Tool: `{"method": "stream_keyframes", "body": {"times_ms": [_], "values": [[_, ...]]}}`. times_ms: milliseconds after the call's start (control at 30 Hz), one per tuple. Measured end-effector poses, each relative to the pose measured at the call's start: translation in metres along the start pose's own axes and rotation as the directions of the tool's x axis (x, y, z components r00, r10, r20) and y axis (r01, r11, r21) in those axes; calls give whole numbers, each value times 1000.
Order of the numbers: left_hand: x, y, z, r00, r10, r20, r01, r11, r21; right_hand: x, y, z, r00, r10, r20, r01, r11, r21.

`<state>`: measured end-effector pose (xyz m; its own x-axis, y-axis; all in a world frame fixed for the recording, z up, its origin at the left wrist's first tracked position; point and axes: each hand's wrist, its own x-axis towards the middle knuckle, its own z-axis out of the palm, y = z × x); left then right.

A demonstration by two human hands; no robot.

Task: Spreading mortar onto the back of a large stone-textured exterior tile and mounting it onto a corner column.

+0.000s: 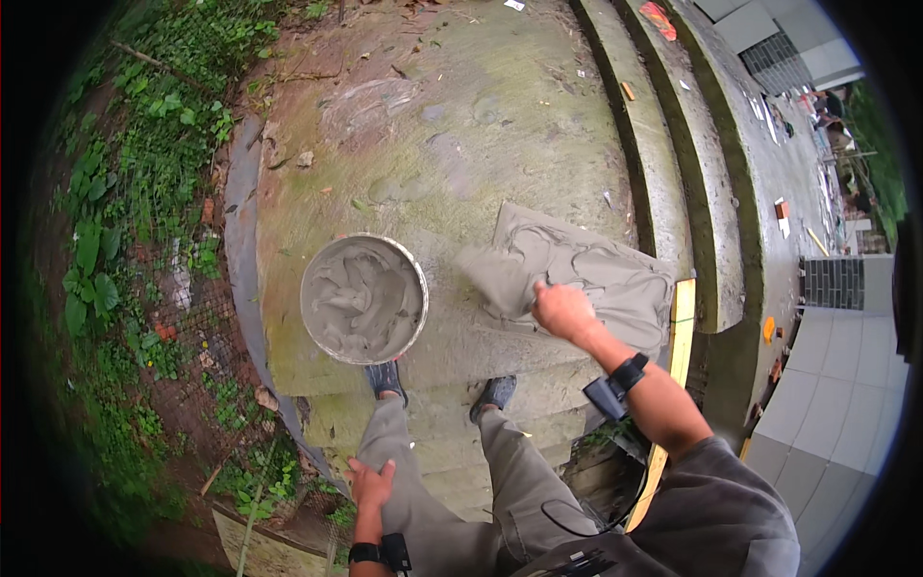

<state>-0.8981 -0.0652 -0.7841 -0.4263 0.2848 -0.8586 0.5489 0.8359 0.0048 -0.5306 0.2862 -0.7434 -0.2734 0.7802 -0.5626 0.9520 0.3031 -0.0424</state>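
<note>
My right hand [562, 310] is closed around the handle of a trowel [492, 273], whose blade is smeared with grey mortar and blurred by motion. Beneath and beside it, wavy wet mortar [606, 279] covers a rectangular slab lying on the ground, thicker in some ridges than others. To the left stands a round bucket [422, 313] holding more grey mortar [358, 293] with scooped folds. My left hand [371, 483] is by my left knee, empty, with its thumb and fingers apart.
Concrete steps [663, 144] run along the right. A yellow wooden strip [681, 332] lies beside the slab's right end. Green plants [106, 250] and wire mesh border the left edge. My feet stand just below the bucket and slab. Light tiles [827, 356] cover an area far right.
</note>
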Motion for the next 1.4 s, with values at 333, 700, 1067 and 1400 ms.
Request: {"method": "stream_keyframes", "body": {"times_ms": [333,700,1067,1400], "values": [[21,-11,13,998,34,56,-37,998,49,74,0,28,997,-13,81,11,1000,25],[18,-11,33,1000,1,-25,-1,1000,25,-1,-70,20,998,-14,61,-5,954,300],[4,-17,11,996,-61,72,65,996,-60,138,-251,69,978,-201,-51,200,980,-18],[26,-30,-10,993,112,34,-111,993,-51,92,-233,89,956,-295,11,261,863,433]]}}
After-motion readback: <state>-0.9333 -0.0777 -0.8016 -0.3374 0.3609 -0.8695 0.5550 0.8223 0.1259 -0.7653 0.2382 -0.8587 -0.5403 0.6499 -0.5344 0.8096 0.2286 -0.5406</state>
